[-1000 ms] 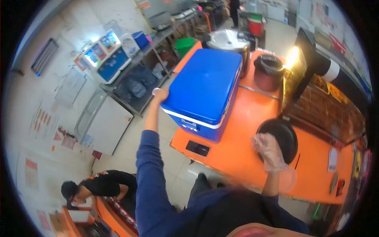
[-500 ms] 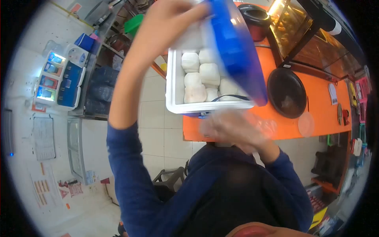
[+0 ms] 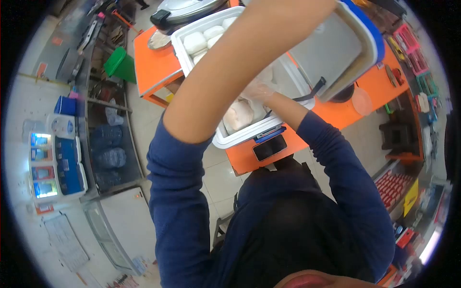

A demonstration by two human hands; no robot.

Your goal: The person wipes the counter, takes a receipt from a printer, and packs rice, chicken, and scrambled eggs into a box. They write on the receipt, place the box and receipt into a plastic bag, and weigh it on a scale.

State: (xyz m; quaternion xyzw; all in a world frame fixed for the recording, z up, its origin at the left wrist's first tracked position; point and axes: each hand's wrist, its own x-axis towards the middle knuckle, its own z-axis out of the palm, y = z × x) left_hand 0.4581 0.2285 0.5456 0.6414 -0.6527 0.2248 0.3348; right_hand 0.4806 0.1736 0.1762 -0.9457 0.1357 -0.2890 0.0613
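- Gloved in thin clear plastic, the right hand (image 3: 259,90) was lowered into the cooler box (image 3: 225,140) and laid among the pale lumps (image 3: 238,115) at its near end. Whether the fingers were closed round one could not be told, since the glove was blurred and partly hidden by the other arm.
- The left hand was cut off by the top edge. Only the left forearm (image 3: 230,67) was shown, raised across the box toward the lid (image 3: 331,48), so its grip could not be judged.
- The lid was stood up at the far side with its grey underside shown, and was tied to the box by a black strap (image 3: 312,90).
- More of the lumps were packed in rows at the far end of the box.
- The box was set on an orange counter (image 3: 153,62), with a dark phone (image 3: 269,148) laid just beside its near wall and a silver pot (image 3: 185,7) behind it.
- A green bin (image 3: 120,65) was stood on the tiled floor, well apart.
- Opening was judged done. Picking was judged barely begun, as nothing was seen lifted clear of the rim.
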